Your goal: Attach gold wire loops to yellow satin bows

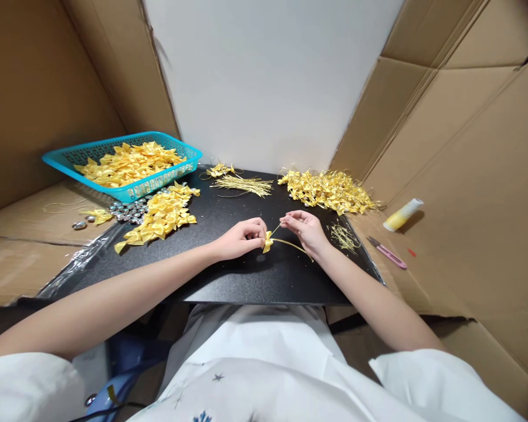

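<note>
Over the front part of the black table (229, 269), my left hand (246, 237) is closed on a small yellow ribbon flower (268, 241). My right hand (305, 230) pinches the end of a thin gold cord (276, 228) that runs up from the flower at a slant. A longer strand of cord (294, 245) curves from the flower to the right, below my right hand. The fingers of my left hand cover part of the flower.
A turquoise basket (158, 186) of yellow ribbon pieces stands back left, near loose ribbon pieces (167, 214) and silvery beads (129, 211). Cut cords (246, 185) and piled flowers (330, 190) lie behind. Pink snips (389, 255), a thread spool (402, 215) and cord scraps (344, 237) lie right.
</note>
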Motion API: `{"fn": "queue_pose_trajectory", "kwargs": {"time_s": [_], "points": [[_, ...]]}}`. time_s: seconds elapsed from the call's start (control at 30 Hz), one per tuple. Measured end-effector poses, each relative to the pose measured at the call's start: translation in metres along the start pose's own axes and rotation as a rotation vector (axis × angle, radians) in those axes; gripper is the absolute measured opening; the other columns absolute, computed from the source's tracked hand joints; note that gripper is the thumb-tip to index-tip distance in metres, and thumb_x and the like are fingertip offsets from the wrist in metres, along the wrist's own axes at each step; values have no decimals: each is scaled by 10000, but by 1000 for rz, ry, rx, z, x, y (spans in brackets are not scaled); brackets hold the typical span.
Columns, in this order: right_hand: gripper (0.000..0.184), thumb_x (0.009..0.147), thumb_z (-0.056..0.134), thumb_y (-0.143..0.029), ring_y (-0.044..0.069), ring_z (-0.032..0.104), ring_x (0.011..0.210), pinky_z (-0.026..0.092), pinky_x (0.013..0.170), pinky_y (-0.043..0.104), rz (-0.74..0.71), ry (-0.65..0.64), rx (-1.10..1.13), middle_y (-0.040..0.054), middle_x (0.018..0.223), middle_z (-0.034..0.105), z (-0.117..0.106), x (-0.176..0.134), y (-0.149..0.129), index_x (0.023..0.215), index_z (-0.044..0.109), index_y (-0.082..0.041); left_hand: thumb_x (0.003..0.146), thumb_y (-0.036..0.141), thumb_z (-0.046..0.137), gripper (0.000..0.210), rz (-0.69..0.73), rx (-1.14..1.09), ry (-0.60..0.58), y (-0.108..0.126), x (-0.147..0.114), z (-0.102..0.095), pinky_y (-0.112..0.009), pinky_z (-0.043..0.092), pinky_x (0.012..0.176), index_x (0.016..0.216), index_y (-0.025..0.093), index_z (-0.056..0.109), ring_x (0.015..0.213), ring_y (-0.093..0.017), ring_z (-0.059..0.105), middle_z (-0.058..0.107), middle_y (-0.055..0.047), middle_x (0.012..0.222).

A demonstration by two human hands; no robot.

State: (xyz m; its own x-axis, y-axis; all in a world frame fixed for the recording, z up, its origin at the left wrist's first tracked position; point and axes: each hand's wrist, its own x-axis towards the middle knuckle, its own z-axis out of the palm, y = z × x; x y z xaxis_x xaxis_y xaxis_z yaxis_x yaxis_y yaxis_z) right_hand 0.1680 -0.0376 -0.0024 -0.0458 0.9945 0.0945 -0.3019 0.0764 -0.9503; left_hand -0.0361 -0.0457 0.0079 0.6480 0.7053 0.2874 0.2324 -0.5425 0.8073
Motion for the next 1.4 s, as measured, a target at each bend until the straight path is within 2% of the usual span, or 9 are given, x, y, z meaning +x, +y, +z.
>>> {"fn": "queue_pose_trajectory", "kwargs": {"time_s": [0.27,0.43,0.57,0.7,0.9,1.03,1.13,1.3,1.4], "points": [[361,521,857,-414,164,703,681,566,822,359,-15,-30,-112,18,713,735,-3,0,-1,710,653,-184,776,246,538,216,6,71,51,0,-2,1,-242,413,662,580,157,553,719,-125,511,512,-11,805],[272,517,846,-294,176,689,641,542,764,351,-21,-23,-298,14,634,716,-5,0,4,681,667,-171,792,249,532,232,56,153,51,0,-4,2,-249,427,715,578,159,539,744,-132,517,496,-10,799],[354,528,823,-217,157,651,574,518,730,342,-32,22,-425,-26,568,688,-6,0,13,841,664,-168,808,272,537,224,78,191,55,0,-4,1,-269,443,770,617,159,571,807,-150,544,533,-35,887],[505,573,802,-251,151,653,596,509,717,327,-65,26,-433,-36,626,702,-5,0,14,1029,596,-181,824,287,531,230,52,188,56,1,-4,1,-277,453,759,642,157,583,856,-168,582,601,-78,1055],[535,605,803,-317,155,667,651,510,733,313,-175,-44,-307,-31,694,712,2,-6,0,1071,556,-227,810,259,567,216,107,259,-14,1,-3,1,-296,423,783,614,177,530,765,-163,587,721,-34,808],[445,628,799,-333,160,678,705,509,789,324,-243,-117,-360,-23,711,715,7,-14,-6,994,568,-227,789,322,630,149,1,245,107,1,-2,1,-272,427,709,787,173,627,780,-171,591,730,-40,886],[366,658,778,-347,166,687,729,512,812,337,-283,-155,-397,-21,715,714,9,-17,-4,942,578,-231,779,388,662,251,-19,163,75,-1,1,4,-267,441,703,914,182,712,800,-179,612,724,-49,920],[305,664,766,-392,181,690,752,517,782,333,-286,-210,-414,1,739,714,15,-16,2,863,611,-218,788,401,659,265,-11,5,42,-8,4,9,-257,455,679,734,152,735,714,-159,612,709,-50,794],[279,715,729,-400,180,666,800,500,800,340,-364,-225,-532,20,852,731,12,-15,-12,919,627,-239,778,418,664,289,-61,-35,63,-7,3,11,-245,448,609,733,141,731,643,-144,590,702,-45,733]]}}
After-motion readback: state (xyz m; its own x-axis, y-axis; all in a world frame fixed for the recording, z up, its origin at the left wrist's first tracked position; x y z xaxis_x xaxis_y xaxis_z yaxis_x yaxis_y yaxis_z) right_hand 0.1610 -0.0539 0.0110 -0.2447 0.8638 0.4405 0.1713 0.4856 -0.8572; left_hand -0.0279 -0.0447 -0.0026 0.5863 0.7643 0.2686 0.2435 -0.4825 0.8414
